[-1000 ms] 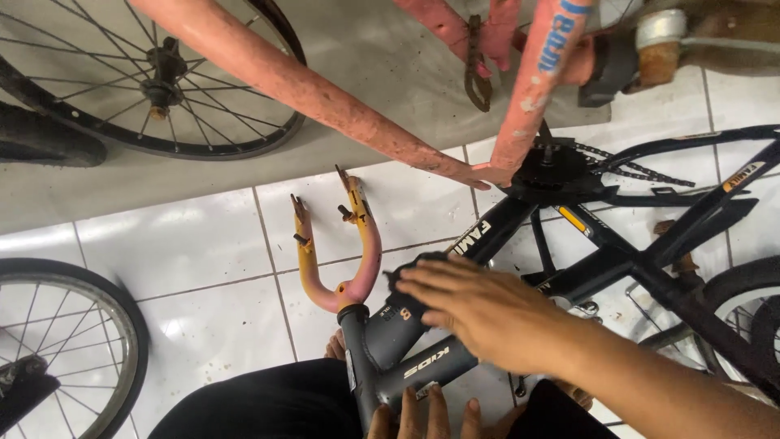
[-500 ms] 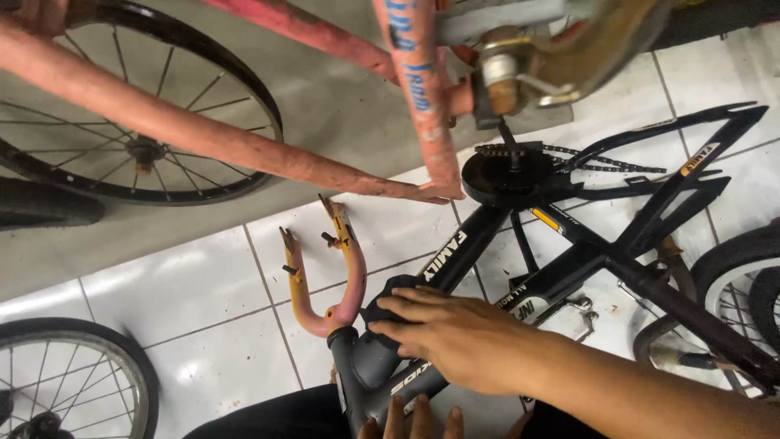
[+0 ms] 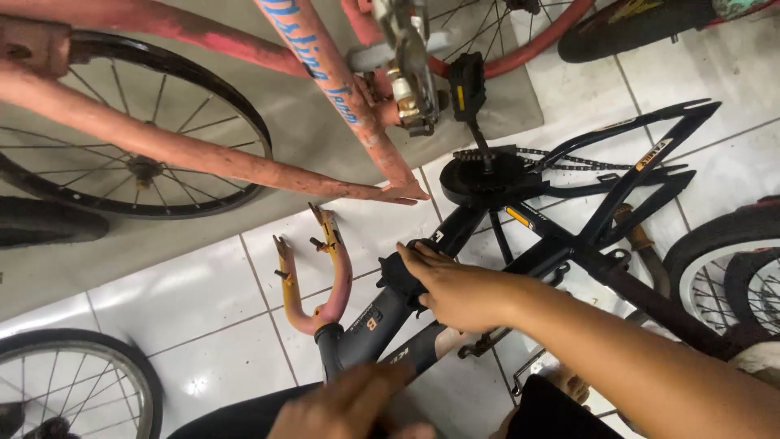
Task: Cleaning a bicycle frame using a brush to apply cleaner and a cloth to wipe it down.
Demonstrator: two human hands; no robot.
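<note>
White floor tiles [image 3: 203, 293] fill most of the view, with a grey mat [image 3: 301, 114] laid across the far part of the floor. On the tiles lies a black bicycle frame [image 3: 520, 236], its head end at the near edge by the person's knees and its rear stays reaching toward the far right corner, where its crank and chain [image 3: 487, 175] rest. A bare pink-and-yellow fork [image 3: 313, 268] rises from the frame's head end, its two legs pointing toward the mat. The right hand [image 3: 455, 289] lies on the frame's down tube, fingers curled around a small black part [image 3: 398, 272] pressed against the tube. The left hand [image 3: 349, 402] sits at the near edge on the head end of the frame; whether its fingers are clasped around the tube I cannot tell, as it is blurred and partly cut off. Overhead crosses a worn pink bicycle frame [image 3: 195, 150], with a black pedal [image 3: 467, 85] hanging from it. Spoked wheels stand at the far left [image 3: 138, 171], the near left corner [image 3: 73, 390] and the right edge [image 3: 731, 268].
</note>
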